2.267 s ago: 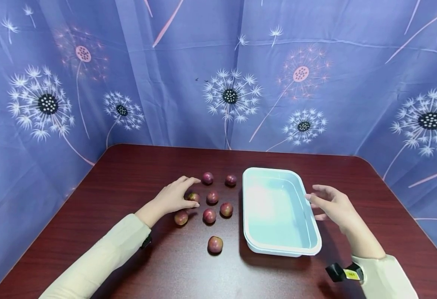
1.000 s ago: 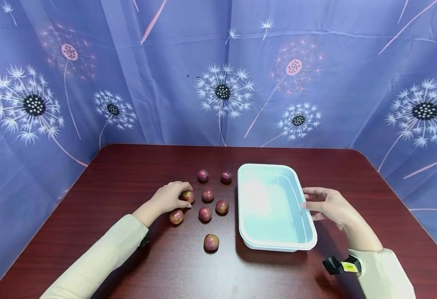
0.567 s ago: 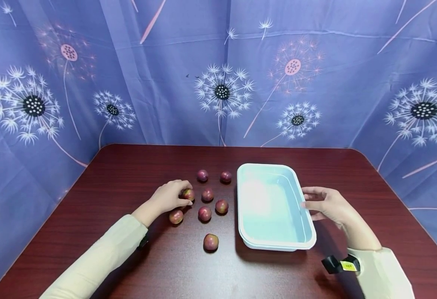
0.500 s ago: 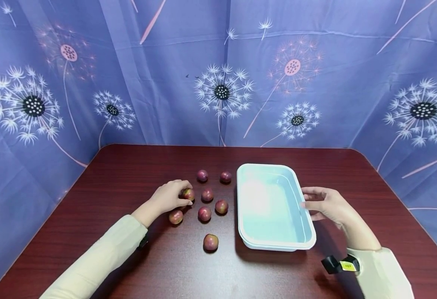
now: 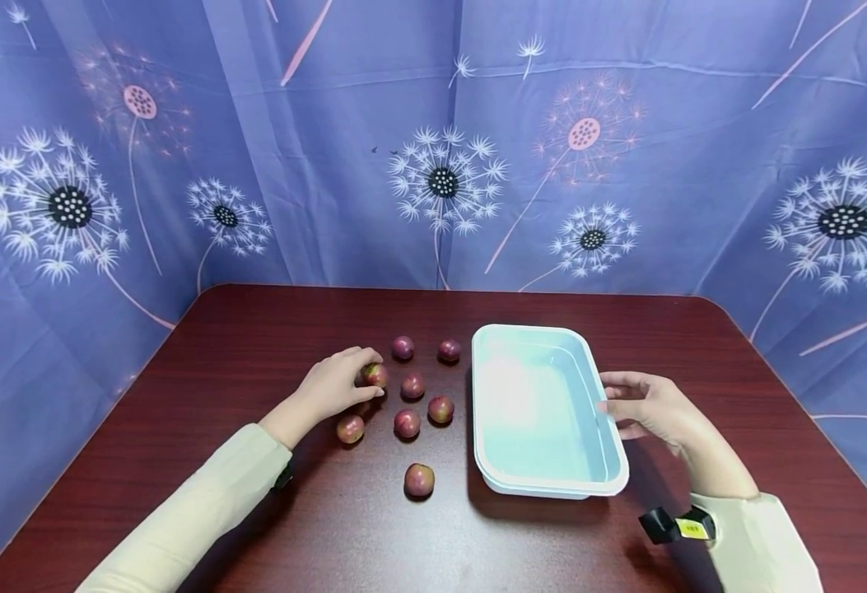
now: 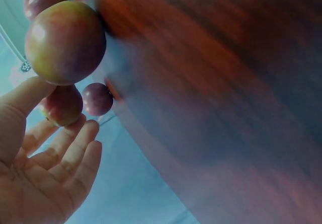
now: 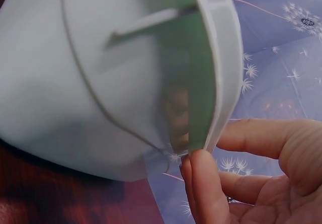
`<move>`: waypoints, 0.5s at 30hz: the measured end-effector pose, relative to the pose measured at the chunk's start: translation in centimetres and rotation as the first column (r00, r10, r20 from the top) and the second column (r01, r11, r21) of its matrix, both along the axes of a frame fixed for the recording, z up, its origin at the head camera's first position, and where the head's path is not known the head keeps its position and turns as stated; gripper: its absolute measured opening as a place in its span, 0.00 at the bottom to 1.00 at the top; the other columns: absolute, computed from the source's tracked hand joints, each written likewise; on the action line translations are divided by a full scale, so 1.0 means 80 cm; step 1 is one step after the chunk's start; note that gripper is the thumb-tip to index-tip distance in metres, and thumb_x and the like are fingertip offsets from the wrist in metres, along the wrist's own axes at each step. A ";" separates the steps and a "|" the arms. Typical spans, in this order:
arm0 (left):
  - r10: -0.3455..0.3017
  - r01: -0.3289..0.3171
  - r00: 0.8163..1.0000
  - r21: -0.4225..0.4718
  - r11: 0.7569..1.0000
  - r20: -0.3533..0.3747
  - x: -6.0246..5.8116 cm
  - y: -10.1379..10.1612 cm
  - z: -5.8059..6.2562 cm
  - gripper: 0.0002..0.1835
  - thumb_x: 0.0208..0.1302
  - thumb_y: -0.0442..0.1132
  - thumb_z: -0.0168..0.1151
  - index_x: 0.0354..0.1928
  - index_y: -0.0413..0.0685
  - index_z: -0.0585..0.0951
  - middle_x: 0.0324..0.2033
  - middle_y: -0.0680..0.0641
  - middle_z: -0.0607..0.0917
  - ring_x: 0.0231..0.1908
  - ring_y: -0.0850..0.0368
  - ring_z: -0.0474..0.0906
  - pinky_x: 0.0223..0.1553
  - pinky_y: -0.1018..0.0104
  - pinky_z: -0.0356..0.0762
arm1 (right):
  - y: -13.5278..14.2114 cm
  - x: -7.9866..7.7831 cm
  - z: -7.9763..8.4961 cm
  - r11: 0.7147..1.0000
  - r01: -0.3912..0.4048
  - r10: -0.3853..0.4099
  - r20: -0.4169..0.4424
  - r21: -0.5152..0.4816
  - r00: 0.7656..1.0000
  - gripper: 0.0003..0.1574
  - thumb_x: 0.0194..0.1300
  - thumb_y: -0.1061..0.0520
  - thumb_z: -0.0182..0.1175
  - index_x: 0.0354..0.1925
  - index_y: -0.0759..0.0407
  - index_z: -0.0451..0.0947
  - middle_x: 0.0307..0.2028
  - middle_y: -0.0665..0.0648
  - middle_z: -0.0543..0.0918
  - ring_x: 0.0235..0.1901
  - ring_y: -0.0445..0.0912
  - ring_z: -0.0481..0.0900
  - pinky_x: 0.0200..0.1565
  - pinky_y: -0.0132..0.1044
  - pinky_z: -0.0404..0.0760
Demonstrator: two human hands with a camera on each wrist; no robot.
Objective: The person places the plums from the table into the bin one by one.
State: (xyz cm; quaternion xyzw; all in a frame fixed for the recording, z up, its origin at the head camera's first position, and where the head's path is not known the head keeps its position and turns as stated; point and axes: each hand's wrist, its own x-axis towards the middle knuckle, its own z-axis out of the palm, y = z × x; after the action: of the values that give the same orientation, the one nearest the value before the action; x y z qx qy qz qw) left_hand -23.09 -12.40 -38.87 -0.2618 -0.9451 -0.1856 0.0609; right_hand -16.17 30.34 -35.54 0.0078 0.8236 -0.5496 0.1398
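In the head view, my left hand (image 5: 333,383) grips a red-green plum (image 5: 375,375) between thumb and fingertips, left of the loose plums. The left wrist view shows this held plum (image 6: 63,105) at the fingertips, while a nearer plum (image 6: 65,43) partly covers the thumb. To the right stands a pale blue, white-rimmed plastic basin (image 5: 485,428) with nothing inside it. My right hand (image 5: 655,412) pinches its right rim. From the right wrist, thumb and fingers meet on the basin's edge (image 7: 224,58).
Several more plums lie on the dark red wooden table (image 5: 292,511), among them one plum (image 5: 419,480) nearest the front and one plum (image 5: 449,350) close to the basin's left side. A blue dandelion-print curtain (image 5: 329,165) hangs behind the table.
My left hand has closed in around the plum and since shifted slightly up in the view with it. My right hand has come onto the basin's rim and stays there.
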 end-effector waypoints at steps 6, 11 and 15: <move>-0.015 0.016 0.999 0.019 1.000 -0.034 0.000 0.003 0.005 0.22 0.52 0.45 0.71 0.49 0.48 0.77 0.42 0.46 0.82 0.36 0.53 0.79 0.35 0.52 0.76 | 0.000 0.001 0.000 1.000 0.009 -0.009 0.002 0.007 1.000 0.42 0.61 0.61 0.62 0.65 0.79 0.55 0.40 0.52 0.78 0.32 0.38 0.82 0.35 0.42 0.84; -0.015 0.016 1.000 0.043 0.999 -0.025 0.001 0.005 0.008 0.21 0.52 0.44 0.71 0.46 0.48 0.75 0.39 0.47 0.81 0.30 0.56 0.74 0.31 0.57 0.73 | -0.003 0.000 0.001 1.000 0.028 -0.028 -0.001 0.006 1.000 0.42 0.59 0.62 0.63 0.65 0.79 0.56 0.38 0.51 0.78 0.32 0.38 0.81 0.35 0.41 0.84; -0.007 0.008 0.999 0.051 0.999 -0.032 0.001 0.005 0.008 0.20 0.52 0.43 0.71 0.45 0.49 0.74 0.39 0.48 0.81 0.30 0.56 0.74 0.31 0.57 0.73 | -0.003 0.000 0.002 0.999 0.034 -0.034 0.002 0.006 0.999 0.42 0.59 0.62 0.63 0.64 0.79 0.57 0.37 0.51 0.77 0.31 0.37 0.81 0.35 0.41 0.84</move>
State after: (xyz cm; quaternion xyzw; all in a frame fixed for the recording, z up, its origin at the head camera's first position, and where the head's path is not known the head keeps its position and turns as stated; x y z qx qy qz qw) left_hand -23.05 -11.98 -38.20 -0.2666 -0.9380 -0.2059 0.0821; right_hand -16.17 30.06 -35.38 0.0227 0.8250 -0.5493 0.1311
